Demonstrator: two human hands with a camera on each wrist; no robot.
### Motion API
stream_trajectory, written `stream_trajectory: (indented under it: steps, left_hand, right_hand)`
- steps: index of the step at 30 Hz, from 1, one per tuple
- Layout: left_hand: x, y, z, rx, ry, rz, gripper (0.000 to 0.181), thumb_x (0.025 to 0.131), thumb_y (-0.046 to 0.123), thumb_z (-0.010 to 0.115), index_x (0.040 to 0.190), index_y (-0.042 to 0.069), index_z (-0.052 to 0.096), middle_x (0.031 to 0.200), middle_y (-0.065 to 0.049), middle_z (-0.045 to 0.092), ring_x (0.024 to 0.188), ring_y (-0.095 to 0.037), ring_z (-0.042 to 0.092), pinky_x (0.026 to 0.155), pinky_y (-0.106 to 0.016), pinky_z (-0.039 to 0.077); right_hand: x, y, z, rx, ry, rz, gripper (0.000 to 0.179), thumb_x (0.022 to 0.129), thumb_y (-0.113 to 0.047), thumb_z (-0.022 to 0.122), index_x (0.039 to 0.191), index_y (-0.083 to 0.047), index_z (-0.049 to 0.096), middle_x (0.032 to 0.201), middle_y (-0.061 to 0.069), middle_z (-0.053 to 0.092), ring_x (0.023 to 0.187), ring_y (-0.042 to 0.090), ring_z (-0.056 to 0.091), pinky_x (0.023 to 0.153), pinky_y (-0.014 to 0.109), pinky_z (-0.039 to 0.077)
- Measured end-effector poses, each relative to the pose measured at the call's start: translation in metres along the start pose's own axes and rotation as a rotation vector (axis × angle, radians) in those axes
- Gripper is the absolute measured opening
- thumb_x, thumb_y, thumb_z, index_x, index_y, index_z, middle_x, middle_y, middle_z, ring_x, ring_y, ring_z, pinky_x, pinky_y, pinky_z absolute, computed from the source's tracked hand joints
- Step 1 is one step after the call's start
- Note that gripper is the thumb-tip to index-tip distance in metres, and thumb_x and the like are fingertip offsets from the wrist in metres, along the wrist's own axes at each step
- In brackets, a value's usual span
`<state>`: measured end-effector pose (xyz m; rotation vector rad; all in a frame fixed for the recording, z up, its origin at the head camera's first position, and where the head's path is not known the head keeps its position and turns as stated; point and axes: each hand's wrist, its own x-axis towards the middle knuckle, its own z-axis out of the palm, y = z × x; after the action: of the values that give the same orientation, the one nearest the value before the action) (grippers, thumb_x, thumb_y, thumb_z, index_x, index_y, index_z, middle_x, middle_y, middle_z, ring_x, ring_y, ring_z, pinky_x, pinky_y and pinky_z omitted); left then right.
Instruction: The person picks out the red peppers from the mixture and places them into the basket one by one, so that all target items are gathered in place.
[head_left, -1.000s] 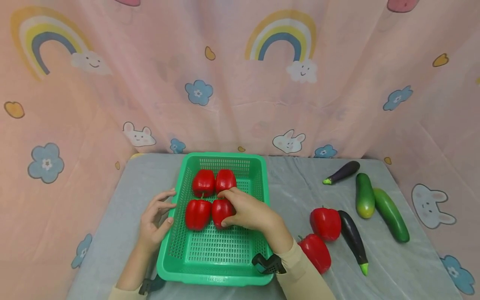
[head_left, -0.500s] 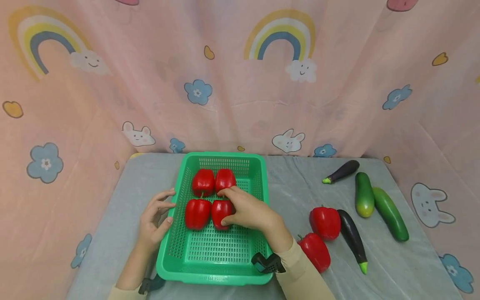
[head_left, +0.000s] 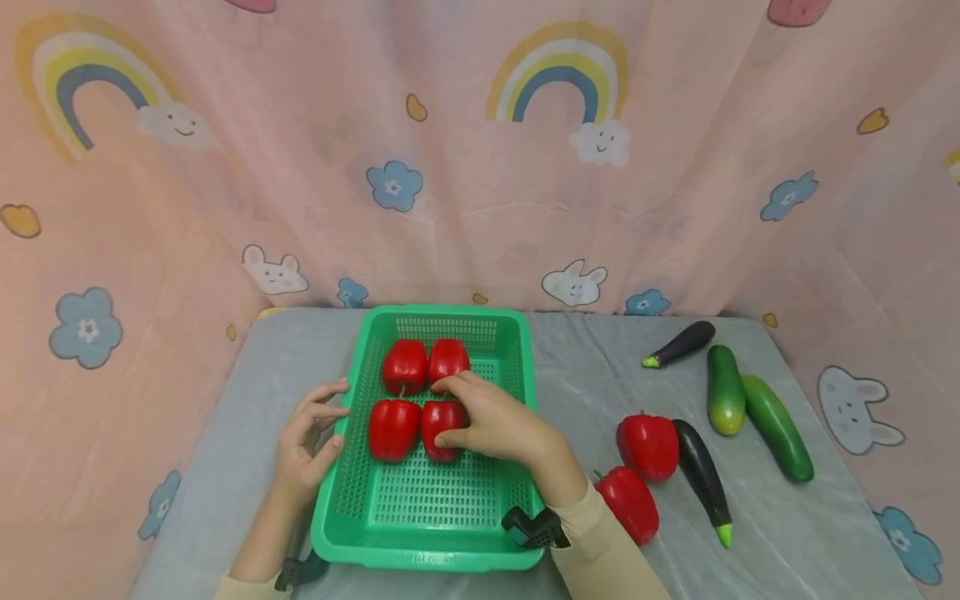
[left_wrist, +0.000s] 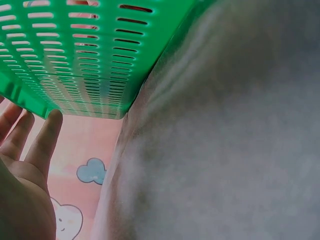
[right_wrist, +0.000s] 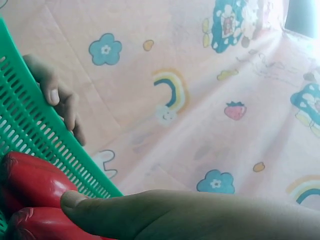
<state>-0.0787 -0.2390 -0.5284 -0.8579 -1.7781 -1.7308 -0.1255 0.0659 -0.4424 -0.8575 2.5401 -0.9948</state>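
The grey-covered desk (head_left: pixel 577 367) carries a green basket (head_left: pixel 420 492) toward nine o'clock, one eggplant (head_left: pixel 684 342) at two, two cucumbers (head_left: pixel 724 392) near three, another eggplant (head_left: pixel 701 471) and two red peppers (head_left: pixel 647 447) past three.

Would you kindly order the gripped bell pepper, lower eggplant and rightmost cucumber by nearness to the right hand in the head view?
1. Gripped bell pepper, inside basket.
2. Lower eggplant, right of basket.
3. Rightmost cucumber, farther right.

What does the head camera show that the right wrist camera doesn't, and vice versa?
Only the head view: two eggplants, two long green vegetables and two peppers outside the green basket.

Only the right wrist view: printed figures in dotted blue.

Both: the left hand, the right hand, the basket, red peppers inside it and the pink curtain.
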Motion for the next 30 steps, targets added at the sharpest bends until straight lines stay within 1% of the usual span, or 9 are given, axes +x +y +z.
stream_trajectory:
  steps: [5, 11, 17, 21, 27, 30]
  left_hand:
    - [0.001, 0.001, 0.0, 0.005, 0.003, -0.001, 0.026, 0.085, -0.018, 0.063, 0.111, -0.023, 0.062, 0.141, -0.038, 0.057, 0.145, -0.04, 0.054, 0.109, -0.033, 0.055]
    - [-0.001, 0.0, -0.001, 0.004, 0.002, -0.005, 0.026, 0.086, -0.017, 0.063, 0.112, -0.022, 0.062, 0.142, -0.037, 0.057, 0.145, -0.039, 0.054, 0.11, -0.033, 0.055]
    - [-0.001, 0.001, -0.001, 0.006, 0.003, -0.008, 0.029, 0.083, -0.019, 0.06, 0.112, -0.022, 0.062, 0.142, -0.036, 0.058, 0.145, -0.039, 0.054, 0.109, -0.032, 0.055]
    - [0.0, 0.002, -0.001, 0.008, 0.005, -0.009, 0.028, 0.083, -0.019, 0.06, 0.111, -0.022, 0.062, 0.142, -0.037, 0.057, 0.145, -0.039, 0.054, 0.109, -0.032, 0.055]
    - [0.001, 0.002, 0.0, 0.007, 0.003, -0.013, 0.027, 0.085, -0.018, 0.062, 0.111, -0.023, 0.062, 0.141, -0.038, 0.057, 0.144, -0.04, 0.055, 0.109, -0.033, 0.055]
    - [0.0, 0.002, 0.0, 0.009, 0.005, -0.017, 0.027, 0.084, -0.019, 0.062, 0.111, -0.023, 0.062, 0.141, -0.037, 0.058, 0.144, -0.04, 0.055, 0.109, -0.033, 0.055]
  right_hand:
    - [-0.005, -0.007, -0.005, -0.019, 0.025, -0.017, 0.062, 0.092, -0.026, 0.088, 0.146, -0.009, 0.063, 0.14, 0.011, 0.064, 0.124, 0.022, 0.062, 0.1, 0.044, 0.06]
    - [-0.013, -0.02, -0.011, -0.042, 0.033, -0.048, 0.058, 0.096, -0.031, 0.085, 0.146, -0.01, 0.063, 0.14, 0.009, 0.064, 0.12, 0.02, 0.063, 0.101, 0.041, 0.06]
    - [-0.019, -0.03, -0.013, -0.058, 0.052, -0.06, 0.058, 0.096, -0.032, 0.085, 0.146, -0.013, 0.063, 0.14, 0.006, 0.064, 0.12, 0.017, 0.063, 0.097, 0.038, 0.062]
    - [-0.019, -0.033, -0.015, -0.061, 0.07, -0.076, 0.059, 0.095, -0.032, 0.086, 0.146, -0.013, 0.063, 0.14, 0.004, 0.063, 0.122, 0.016, 0.062, 0.099, 0.037, 0.061]
    - [-0.02, -0.035, -0.019, -0.048, 0.054, -0.072, 0.061, 0.095, -0.032, 0.086, 0.147, -0.012, 0.063, 0.141, 0.003, 0.063, 0.123, 0.018, 0.063, 0.1, 0.038, 0.061]
    - [-0.022, -0.035, -0.022, -0.054, 0.068, -0.076, 0.061, 0.094, -0.032, 0.087, 0.147, -0.012, 0.063, 0.14, 0.003, 0.063, 0.125, 0.019, 0.063, 0.1, 0.039, 0.061]
